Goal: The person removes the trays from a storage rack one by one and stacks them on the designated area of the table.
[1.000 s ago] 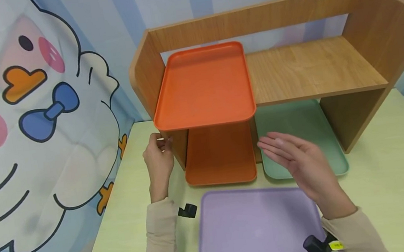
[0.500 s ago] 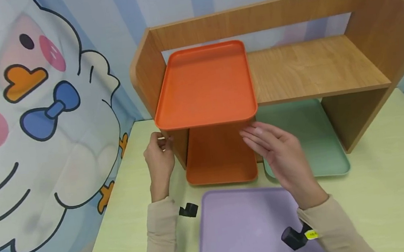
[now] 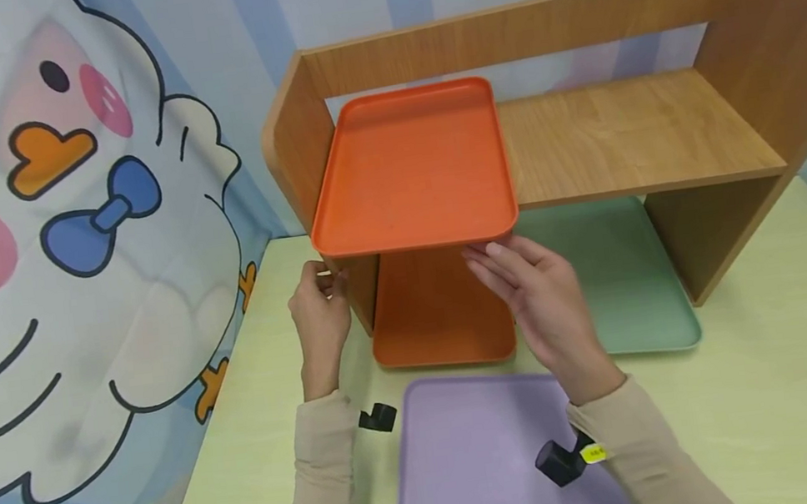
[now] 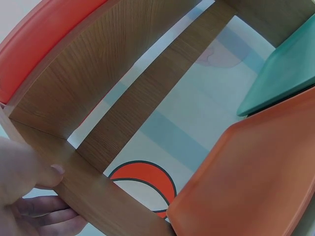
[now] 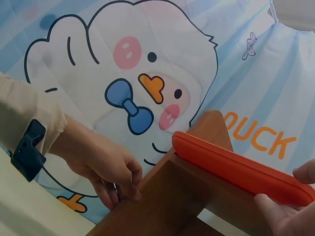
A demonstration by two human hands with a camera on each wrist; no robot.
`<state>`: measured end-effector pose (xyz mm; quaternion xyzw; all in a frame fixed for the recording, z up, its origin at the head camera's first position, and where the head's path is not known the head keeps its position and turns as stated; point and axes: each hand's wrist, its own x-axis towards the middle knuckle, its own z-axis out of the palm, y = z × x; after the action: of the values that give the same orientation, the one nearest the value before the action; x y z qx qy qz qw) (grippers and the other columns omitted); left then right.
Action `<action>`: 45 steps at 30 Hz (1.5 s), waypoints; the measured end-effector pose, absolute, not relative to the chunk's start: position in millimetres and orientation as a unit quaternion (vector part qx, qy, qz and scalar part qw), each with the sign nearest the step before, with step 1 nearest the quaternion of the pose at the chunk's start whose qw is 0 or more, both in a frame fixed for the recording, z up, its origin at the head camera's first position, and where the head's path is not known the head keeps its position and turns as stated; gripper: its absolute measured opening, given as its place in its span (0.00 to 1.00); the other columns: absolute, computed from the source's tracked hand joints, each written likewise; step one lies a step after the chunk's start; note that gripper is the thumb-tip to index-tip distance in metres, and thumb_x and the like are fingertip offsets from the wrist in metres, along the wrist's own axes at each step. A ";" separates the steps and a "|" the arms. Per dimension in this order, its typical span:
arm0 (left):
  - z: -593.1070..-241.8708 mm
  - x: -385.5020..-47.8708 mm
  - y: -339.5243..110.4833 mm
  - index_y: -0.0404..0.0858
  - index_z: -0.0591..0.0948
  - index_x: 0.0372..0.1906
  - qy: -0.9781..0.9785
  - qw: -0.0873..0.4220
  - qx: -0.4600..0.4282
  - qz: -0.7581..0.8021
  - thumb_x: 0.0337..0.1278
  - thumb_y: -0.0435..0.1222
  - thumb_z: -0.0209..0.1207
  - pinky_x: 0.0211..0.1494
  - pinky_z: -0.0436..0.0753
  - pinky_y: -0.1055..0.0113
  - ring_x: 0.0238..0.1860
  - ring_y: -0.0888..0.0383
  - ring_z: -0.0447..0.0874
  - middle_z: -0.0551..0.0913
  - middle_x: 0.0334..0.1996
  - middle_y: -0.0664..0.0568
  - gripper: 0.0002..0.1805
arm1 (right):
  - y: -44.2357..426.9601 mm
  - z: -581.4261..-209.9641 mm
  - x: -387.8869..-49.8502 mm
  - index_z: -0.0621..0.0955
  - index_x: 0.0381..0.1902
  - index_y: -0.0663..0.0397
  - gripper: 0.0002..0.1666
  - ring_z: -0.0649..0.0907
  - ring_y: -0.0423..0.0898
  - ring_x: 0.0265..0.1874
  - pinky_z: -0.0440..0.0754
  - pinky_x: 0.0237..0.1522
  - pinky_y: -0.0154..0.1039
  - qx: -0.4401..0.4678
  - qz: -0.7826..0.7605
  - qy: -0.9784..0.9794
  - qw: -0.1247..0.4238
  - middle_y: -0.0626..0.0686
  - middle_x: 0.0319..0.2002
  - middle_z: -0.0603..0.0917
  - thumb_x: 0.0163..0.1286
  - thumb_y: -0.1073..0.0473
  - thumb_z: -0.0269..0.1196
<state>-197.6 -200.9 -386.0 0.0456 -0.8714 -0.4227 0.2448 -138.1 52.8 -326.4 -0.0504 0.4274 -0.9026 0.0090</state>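
Observation:
A wooden two-level desk shelf [image 3: 638,131] stands on the table. My left hand [image 3: 320,321] grips the front edge of its left side panel [image 4: 93,191], with the thumb inside and the fingers outside. An orange tray [image 3: 409,171] lies on the upper left board and juts past its front. At that tray's front right corner is my right hand [image 3: 542,306], its fingers nearly straight, beside and below the rim; firm contact is hard to tell. Another orange tray [image 3: 441,314] sits in the lower left compartment. The lower right one holds a green tray [image 3: 627,283].
A purple tray [image 3: 488,452] lies on the pale table [image 3: 789,373] in front of the shelf, partly under my right forearm. Behind and to the left hangs a cloth printed with a duck [image 3: 119,337]. Each wrist wears a small black camera.
My right hand has moved left from in front of the green tray to the upper orange tray's front right corner. My left hand keeps its hold on the side panel.

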 end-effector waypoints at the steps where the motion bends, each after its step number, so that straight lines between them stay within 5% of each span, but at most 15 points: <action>1: -386.0 -197.5 -200.9 0.35 0.77 0.43 -0.872 0.245 0.046 -0.422 0.63 0.36 0.58 0.36 0.83 0.55 0.36 0.49 0.86 0.87 0.34 0.42 0.09 | 50.7 -326.1 -138.5 0.69 0.62 0.73 0.26 0.82 0.52 0.55 0.76 0.57 0.43 -0.050 -0.904 0.424 0.006 0.58 0.52 0.82 0.68 0.68 0.59; 15: -386.7 -197.9 -201.4 0.34 0.77 0.44 -0.872 0.248 0.040 -0.421 0.64 0.36 0.58 0.37 0.83 0.55 0.36 0.49 0.86 0.86 0.35 0.41 0.10 | 29.0 -326.4 -145.3 0.70 0.62 0.68 0.26 0.81 0.49 0.56 0.76 0.57 0.42 -0.038 -0.930 0.363 -0.029 0.58 0.56 0.77 0.67 0.70 0.59; 45: -384.9 -197.6 -200.7 0.36 0.77 0.43 -0.872 0.241 0.051 -0.422 0.64 0.35 0.58 0.39 0.84 0.55 0.37 0.49 0.86 0.86 0.35 0.42 0.07 | 36.2 -325.2 -142.6 0.76 0.53 0.70 0.17 0.86 0.49 0.46 0.78 0.54 0.45 0.000 -0.949 0.309 -0.054 0.58 0.46 0.84 0.66 0.70 0.60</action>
<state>-197.6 -200.7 -384.9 0.0507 -0.8724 -0.4222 0.2409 -142.6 36.2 -325.2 0.0002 0.3094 -0.9494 -0.0544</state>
